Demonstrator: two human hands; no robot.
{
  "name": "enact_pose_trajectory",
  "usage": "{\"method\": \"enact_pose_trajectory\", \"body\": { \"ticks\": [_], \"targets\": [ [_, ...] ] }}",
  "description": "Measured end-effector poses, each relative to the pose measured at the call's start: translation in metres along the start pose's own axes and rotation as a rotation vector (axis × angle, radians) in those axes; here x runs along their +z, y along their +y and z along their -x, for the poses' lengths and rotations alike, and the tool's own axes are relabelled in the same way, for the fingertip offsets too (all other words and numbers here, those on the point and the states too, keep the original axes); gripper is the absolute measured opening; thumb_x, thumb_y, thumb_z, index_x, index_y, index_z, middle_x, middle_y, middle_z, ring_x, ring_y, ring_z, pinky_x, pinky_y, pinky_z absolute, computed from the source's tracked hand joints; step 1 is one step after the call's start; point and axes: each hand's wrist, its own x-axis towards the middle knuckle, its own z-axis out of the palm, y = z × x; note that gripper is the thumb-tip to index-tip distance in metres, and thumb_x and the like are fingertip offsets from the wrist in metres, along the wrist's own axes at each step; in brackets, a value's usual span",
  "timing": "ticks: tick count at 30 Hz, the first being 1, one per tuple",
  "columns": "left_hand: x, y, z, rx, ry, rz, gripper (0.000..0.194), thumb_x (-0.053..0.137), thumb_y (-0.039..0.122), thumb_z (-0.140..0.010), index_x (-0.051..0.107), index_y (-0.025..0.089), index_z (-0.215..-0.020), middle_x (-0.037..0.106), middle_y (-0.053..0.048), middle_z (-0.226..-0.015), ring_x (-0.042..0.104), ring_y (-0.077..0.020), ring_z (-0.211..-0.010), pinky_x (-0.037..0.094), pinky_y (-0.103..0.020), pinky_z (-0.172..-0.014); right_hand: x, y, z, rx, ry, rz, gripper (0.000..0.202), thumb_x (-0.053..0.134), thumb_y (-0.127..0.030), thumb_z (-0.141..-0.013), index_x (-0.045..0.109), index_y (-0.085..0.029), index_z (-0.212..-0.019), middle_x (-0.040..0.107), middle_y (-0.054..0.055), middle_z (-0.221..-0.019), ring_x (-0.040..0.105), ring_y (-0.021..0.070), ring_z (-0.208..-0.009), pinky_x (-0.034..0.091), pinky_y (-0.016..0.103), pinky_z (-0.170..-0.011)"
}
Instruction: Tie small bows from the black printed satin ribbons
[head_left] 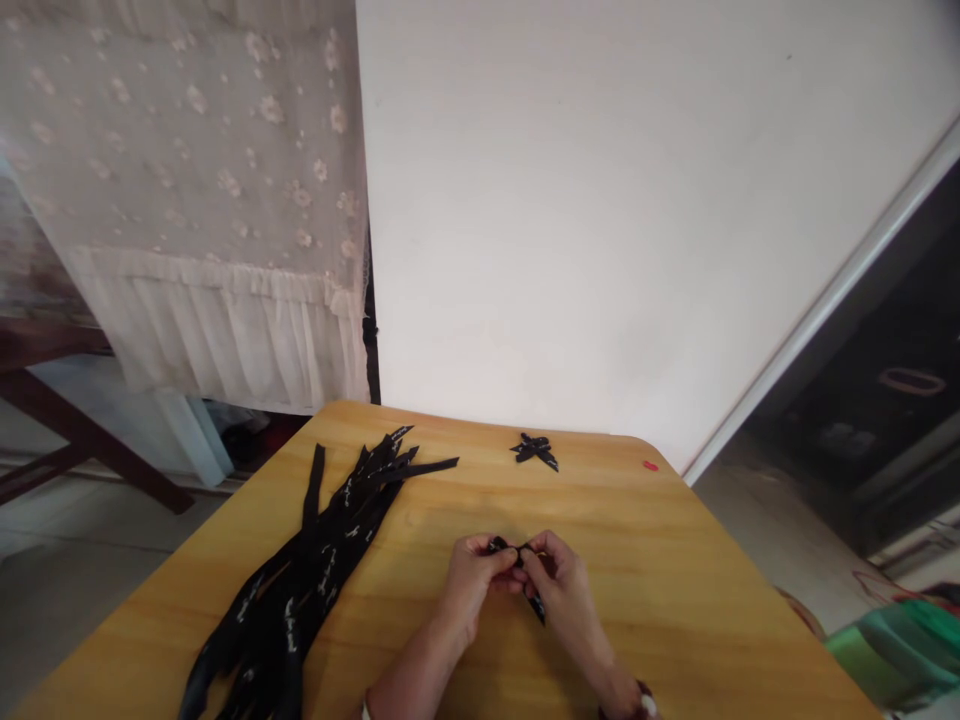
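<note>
Both hands meet above the front middle of the wooden table [645, 570]. My left hand [474, 578] pinches one side of a small black ribbon [535, 604] with white lettering. From the right, my right hand [559, 582] is closed on the same ribbon, thumb and fingers pressed together. One pointed ribbon tail hangs below the fingers; the middle of the ribbon is partly hidden by them. To the left lies a long pile of black printed ribbon strips [330, 560]. A black ribbon bow [535, 451] rests near the table's far edge.
A small red piece [650, 465] lies at the table's far right corner. Behind the table stands a white panel [555, 220], with a lace curtain [225, 190] to its left. Green material [896, 645] is at the lower right, beside the table. Dark red wooden legs [75, 435] stand at left.
</note>
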Motion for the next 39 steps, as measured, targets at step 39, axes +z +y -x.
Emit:
{"method": "enact_pose_trajectory", "body": {
  "ticks": [39],
  "targets": [
    [0.000,0.006,0.004,-0.100,0.025,0.075,0.021,0.069,0.014,-0.052,0.057,0.010,-0.068,0.065,-0.007,-0.064,0.062,-0.0150,-0.058,0.048,-0.022,-0.054,-0.010,-0.015,0.000,0.008,0.073,0.083,0.037,0.040,-0.047,-0.077,0.056,-0.016,-0.066,0.058,0.003,-0.062,0.054,0.0160,-0.062,0.041,0.022,-0.053]
  ]
}}
